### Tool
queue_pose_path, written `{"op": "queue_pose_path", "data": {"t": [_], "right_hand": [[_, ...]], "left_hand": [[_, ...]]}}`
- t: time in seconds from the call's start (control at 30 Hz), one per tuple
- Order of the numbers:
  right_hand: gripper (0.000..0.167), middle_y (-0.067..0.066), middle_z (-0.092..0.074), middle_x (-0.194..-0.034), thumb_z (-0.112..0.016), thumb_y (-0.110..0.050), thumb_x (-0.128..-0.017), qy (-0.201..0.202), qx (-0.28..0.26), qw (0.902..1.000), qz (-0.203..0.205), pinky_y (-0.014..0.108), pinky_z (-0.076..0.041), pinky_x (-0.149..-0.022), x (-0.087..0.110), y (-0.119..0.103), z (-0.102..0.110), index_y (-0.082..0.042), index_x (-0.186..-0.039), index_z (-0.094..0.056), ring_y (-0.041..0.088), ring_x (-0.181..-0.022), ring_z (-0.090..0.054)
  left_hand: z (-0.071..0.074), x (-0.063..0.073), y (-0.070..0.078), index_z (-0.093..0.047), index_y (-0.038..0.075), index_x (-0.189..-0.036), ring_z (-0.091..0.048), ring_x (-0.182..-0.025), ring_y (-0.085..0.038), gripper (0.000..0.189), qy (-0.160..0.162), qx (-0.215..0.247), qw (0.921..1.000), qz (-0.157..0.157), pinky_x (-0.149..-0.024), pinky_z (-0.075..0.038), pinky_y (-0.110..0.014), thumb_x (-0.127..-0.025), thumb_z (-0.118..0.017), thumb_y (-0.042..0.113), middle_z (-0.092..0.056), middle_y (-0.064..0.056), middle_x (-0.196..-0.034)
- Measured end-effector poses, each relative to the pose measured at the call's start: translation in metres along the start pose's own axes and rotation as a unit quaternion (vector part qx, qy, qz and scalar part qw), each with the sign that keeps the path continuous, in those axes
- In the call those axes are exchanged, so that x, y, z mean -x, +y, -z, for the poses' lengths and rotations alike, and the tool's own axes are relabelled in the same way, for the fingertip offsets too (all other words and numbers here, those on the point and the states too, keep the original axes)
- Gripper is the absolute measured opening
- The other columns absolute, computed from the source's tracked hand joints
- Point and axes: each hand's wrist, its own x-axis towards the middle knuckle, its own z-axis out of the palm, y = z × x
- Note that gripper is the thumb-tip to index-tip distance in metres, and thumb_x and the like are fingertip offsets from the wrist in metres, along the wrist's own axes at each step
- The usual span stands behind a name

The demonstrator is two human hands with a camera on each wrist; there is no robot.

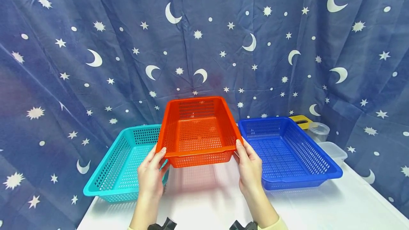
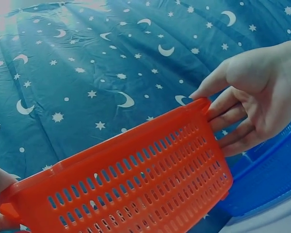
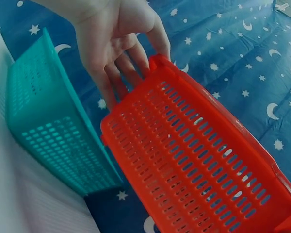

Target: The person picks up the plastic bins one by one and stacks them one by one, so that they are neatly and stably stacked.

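A red-orange perforated plastic basket (image 1: 199,130) is held up above the white table, its open top toward me and its inside bare. My left hand (image 1: 151,173) grips its near left corner, thumb over the rim and fingers beneath. At the near right corner my right hand (image 1: 249,166) does the same. In the left wrist view, the basket's slotted side (image 2: 140,179) is seen with the right hand (image 2: 257,97) at its far end. The right wrist view shows the left hand (image 3: 121,43) pinching the opposite corner.
A teal basket (image 1: 108,162) stands on the white table (image 1: 204,205) at left, a blue basket (image 1: 287,155) at right. Behind the blue one are a yellow object (image 1: 300,119), a clear lidded container (image 1: 319,130) and a translucent tub (image 1: 333,150). A star-patterned curtain (image 1: 204,45) hangs behind.
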Motion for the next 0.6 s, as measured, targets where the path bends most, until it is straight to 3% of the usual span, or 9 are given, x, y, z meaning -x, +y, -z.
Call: {"op": "queue_pose_path", "data": {"t": [0.23,0.43,0.6], "right_hand": [[0.052,0.020,-0.058,-0.143,-0.067,-0.028,-0.102,-0.020,0.008,0.9998,-0.002,0.036,-0.051,-0.100,0.002,-0.001,0.000,-0.003,-0.146,-0.056,0.030,-0.122,-0.063],[0.053,0.012,-0.060,-0.142,-0.068,-0.029,-0.101,-0.041,0.004,0.9991,0.000,0.036,-0.052,-0.099,0.004,-0.002,-0.003,-0.005,-0.146,-0.057,0.034,-0.127,-0.059],[0.054,0.012,-0.058,-0.144,-0.067,-0.029,-0.101,-0.054,0.013,0.9984,-0.012,0.038,-0.052,-0.098,0.007,-0.004,-0.006,-0.006,-0.149,-0.054,0.029,-0.125,-0.062]], "left_hand": [[0.001,0.002,0.004,-0.058,0.009,-0.147,-0.064,-0.116,-0.025,0.048,0.013,-0.009,0.9998,-0.008,-0.098,-0.052,-0.039,-0.102,-0.066,0.024,-0.053,-0.015,-0.147],[0.005,0.002,0.011,-0.059,0.011,-0.145,-0.066,-0.111,-0.022,0.048,0.021,-0.013,0.9996,-0.014,-0.097,-0.053,-0.039,-0.101,-0.068,0.026,-0.056,-0.014,-0.143],[0.012,0.001,0.019,-0.060,0.008,-0.144,-0.067,-0.110,-0.024,0.047,0.018,-0.004,0.9997,-0.018,-0.095,-0.055,-0.037,-0.100,-0.069,0.023,-0.057,-0.016,-0.142]]}}
